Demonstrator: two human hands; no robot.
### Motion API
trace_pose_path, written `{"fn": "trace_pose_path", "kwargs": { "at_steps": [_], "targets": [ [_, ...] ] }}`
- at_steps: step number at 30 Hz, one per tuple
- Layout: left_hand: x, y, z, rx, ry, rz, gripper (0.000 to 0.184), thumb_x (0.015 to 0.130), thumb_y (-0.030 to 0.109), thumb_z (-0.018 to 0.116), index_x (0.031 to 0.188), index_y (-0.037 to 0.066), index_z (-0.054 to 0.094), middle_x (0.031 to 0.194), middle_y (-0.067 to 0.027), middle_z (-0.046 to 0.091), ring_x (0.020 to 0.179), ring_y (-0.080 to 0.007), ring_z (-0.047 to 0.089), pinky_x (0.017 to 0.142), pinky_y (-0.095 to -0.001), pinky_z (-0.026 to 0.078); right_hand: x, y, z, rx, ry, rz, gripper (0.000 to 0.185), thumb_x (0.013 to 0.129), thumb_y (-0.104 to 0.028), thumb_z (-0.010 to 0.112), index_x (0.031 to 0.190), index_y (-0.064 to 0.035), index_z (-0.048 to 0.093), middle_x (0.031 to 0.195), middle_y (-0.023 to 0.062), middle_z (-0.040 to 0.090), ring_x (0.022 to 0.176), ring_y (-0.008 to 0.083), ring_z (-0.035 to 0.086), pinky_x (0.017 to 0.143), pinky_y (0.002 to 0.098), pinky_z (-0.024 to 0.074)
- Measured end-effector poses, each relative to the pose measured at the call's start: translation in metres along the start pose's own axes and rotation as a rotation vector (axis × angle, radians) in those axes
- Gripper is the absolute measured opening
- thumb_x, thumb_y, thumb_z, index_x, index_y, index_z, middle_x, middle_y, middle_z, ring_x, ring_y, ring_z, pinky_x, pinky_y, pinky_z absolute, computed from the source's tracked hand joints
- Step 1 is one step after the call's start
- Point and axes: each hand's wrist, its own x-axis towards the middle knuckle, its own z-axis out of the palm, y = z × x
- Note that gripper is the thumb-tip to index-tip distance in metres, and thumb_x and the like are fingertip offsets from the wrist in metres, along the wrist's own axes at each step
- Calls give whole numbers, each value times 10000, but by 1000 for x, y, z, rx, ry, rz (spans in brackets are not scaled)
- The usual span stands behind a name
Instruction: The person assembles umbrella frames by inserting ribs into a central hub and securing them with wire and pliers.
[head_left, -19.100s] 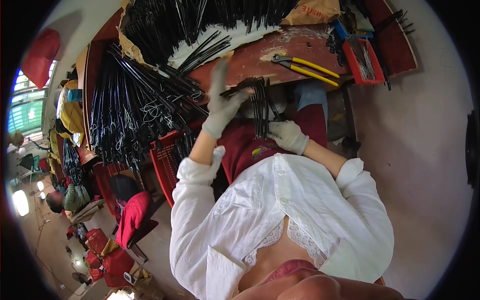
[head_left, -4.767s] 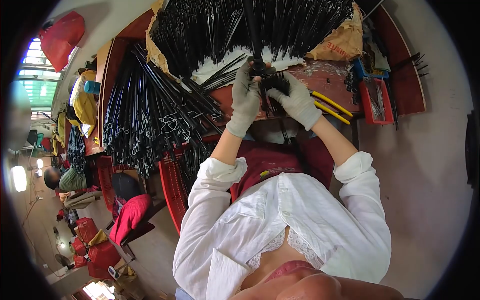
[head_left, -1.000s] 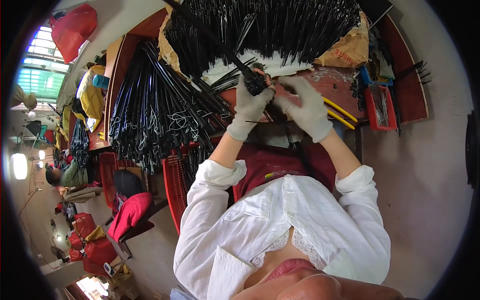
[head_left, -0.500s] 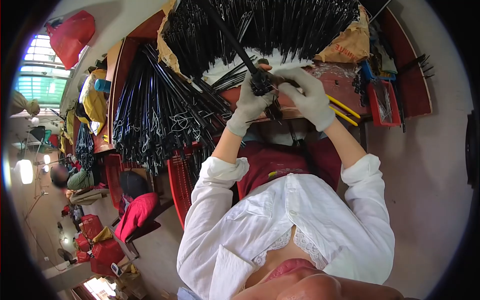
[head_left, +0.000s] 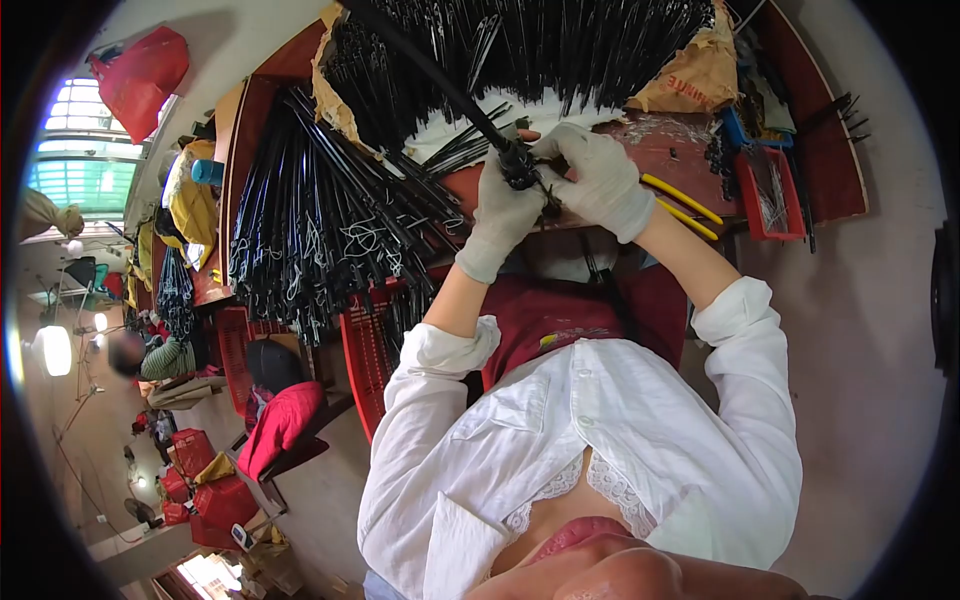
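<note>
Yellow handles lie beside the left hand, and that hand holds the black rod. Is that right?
Not quite: the head view shows the yellow handles beside the right hand. The left hand does hold the black rod.

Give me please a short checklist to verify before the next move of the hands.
1. Left hand closed around the black shaft's lower end: ok.
2. Right hand brought beside the dark hub: ok.
3. Small part pinched by the right hand: cannot tell, too small.
4. Gloves covering every fingertip: not ok, one bare fingertip shows.
5. Yellow-handled pliers fully visible: not ok, only handles show.
6. Thin wires in the red tray: ok.
</note>
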Motion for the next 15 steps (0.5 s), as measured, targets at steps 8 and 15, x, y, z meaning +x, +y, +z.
{"fn": "trace_pose_path", "kwargs": {
  "at_steps": [8,15],
  "targets": [
    [-18,-3,4,5,224,11,368,728,-147,557,1011,67,463,808,5,509,712,-66,519,612,-195,431,-27,20,-29,30,-140,170,313,787,-201,643,1061,-61,587,970,122,641,894,277,632,748,367,501],
    [-15,-17,4,7,231,-6,345,734,-134,581,980,70,450,777,25,472,670,-40,459,622,-180,400,-77,95,-38,-856,-438,553,338,750,-207,658,1038,-49,578,1037,143,594,941,309,606,814,397,495]
  ]
}}
